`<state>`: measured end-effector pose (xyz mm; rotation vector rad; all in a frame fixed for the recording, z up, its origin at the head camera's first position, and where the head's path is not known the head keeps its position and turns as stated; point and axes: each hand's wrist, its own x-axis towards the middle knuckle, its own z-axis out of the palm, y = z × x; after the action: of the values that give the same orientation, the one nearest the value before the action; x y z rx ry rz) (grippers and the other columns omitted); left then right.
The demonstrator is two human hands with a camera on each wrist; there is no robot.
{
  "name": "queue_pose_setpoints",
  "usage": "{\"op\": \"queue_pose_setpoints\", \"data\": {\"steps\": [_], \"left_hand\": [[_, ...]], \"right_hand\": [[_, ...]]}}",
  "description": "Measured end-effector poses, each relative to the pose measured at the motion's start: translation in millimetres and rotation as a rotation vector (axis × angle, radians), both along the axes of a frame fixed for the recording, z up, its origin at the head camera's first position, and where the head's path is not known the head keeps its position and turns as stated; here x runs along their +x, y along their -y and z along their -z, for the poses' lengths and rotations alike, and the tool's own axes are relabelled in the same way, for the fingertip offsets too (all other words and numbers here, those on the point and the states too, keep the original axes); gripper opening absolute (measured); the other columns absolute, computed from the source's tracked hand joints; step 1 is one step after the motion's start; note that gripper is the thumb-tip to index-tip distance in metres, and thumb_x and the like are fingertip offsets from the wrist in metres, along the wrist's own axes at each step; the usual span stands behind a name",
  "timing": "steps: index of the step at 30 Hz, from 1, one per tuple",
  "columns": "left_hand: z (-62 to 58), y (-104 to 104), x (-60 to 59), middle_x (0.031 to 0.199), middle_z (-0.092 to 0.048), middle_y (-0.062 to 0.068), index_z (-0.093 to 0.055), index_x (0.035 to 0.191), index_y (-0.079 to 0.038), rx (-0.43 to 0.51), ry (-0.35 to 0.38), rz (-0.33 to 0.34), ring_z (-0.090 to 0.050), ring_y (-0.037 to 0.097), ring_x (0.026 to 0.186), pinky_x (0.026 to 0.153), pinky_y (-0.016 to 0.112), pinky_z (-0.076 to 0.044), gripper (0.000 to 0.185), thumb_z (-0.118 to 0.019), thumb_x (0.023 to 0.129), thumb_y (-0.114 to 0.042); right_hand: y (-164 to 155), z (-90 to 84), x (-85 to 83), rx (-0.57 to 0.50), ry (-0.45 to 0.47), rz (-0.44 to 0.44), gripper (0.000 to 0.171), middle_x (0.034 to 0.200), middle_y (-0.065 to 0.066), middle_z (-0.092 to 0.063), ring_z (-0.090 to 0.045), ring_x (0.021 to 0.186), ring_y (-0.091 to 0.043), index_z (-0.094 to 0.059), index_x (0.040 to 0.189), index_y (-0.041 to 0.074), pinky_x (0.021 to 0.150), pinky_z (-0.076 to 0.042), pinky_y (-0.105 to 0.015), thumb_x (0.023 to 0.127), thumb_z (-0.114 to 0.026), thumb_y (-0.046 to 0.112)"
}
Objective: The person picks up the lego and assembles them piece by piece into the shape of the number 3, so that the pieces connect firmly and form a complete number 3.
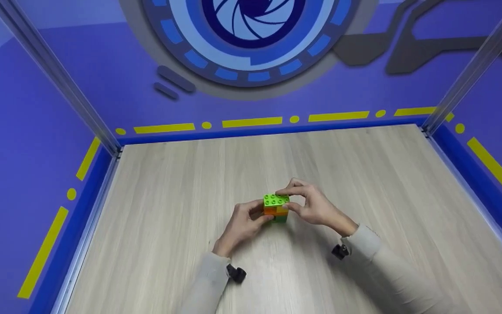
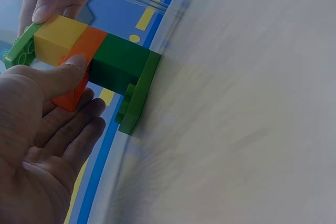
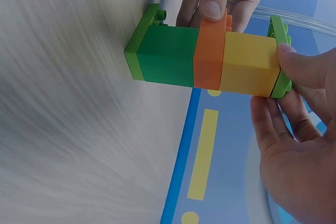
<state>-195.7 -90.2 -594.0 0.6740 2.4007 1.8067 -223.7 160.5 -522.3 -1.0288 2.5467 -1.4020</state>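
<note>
A stack of toy building bricks stands upright on the table in the middle of the head view. From the bottom it has a flat green plate, a dark green brick, an orange brick and a yellow brick. On top lies a light green studded plate. My left hand pinches the orange brick from the left, thumb on its near side. From the right, my right hand holds the light green plate between thumb and fingers, close against the yellow brick.
The wood-grain table is enclosed by blue-purple panels at the back and sides. Metal posts stand at the back corners. Small black cameras sit at both wrists.
</note>
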Motion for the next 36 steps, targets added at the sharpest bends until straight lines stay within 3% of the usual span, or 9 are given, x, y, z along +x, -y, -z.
{"op": "queue_pose_setpoints", "data": {"steps": [12, 19, 27, 36], "left_hand": [[3.5, -0.1, 0.8, 0.139, -0.072, 0.004, -0.068, 0.143, -0.012, -0.01, 0.012, 0.005, -0.07, 0.016, 0.127, 0.104, 0.026, -0.057, 0.045, -0.077, 0.1, -0.014], [2.3, -0.2, 0.6, 0.14, -0.072, 0.003, -0.067, 0.144, -0.013, -0.012, 0.023, -0.008, -0.069, 0.016, 0.128, 0.105, 0.025, -0.057, 0.045, -0.077, 0.1, -0.014], [0.8, -0.6, 0.3, 0.141, -0.071, 0.003, -0.067, 0.145, -0.013, -0.027, 0.022, -0.011, -0.069, 0.016, 0.129, 0.105, 0.025, -0.056, 0.046, -0.077, 0.1, -0.014], [-0.6, 0.1, 0.4, 0.14, -0.071, 0.005, -0.067, 0.144, -0.01, -0.032, 0.033, -0.01, -0.069, 0.017, 0.129, 0.106, 0.026, -0.057, 0.045, -0.076, 0.1, -0.014]], "right_hand": [[-1.9, 3.6, 0.5, 0.0, 0.027, 0.013, 0.035, 0.108, 0.004, -0.07, -0.065, 0.105, -0.019, -0.078, 0.13, 0.016, 0.092, -0.054, -0.029, 0.096, -0.08, 0.009], [-2.9, 6.5, -2.3, -0.115, 0.156, -0.018, 0.035, 0.113, -0.006, -0.069, -0.064, 0.113, -0.022, -0.078, 0.131, 0.013, 0.111, -0.055, -0.042, 0.097, -0.078, 0.004], [-3.2, 7.4, -1.7, -0.141, 0.161, -0.021, 0.036, 0.114, -0.006, -0.068, -0.065, 0.119, -0.026, -0.077, 0.13, 0.012, 0.113, -0.054, -0.041, 0.096, -0.077, 0.0], [-3.8, 12.7, -0.7, -0.194, 0.15, -0.037, 0.038, 0.128, -0.013, -0.069, -0.065, 0.123, -0.028, -0.073, 0.134, 0.007, 0.111, -0.056, -0.044, 0.096, -0.078, 0.001]]}}
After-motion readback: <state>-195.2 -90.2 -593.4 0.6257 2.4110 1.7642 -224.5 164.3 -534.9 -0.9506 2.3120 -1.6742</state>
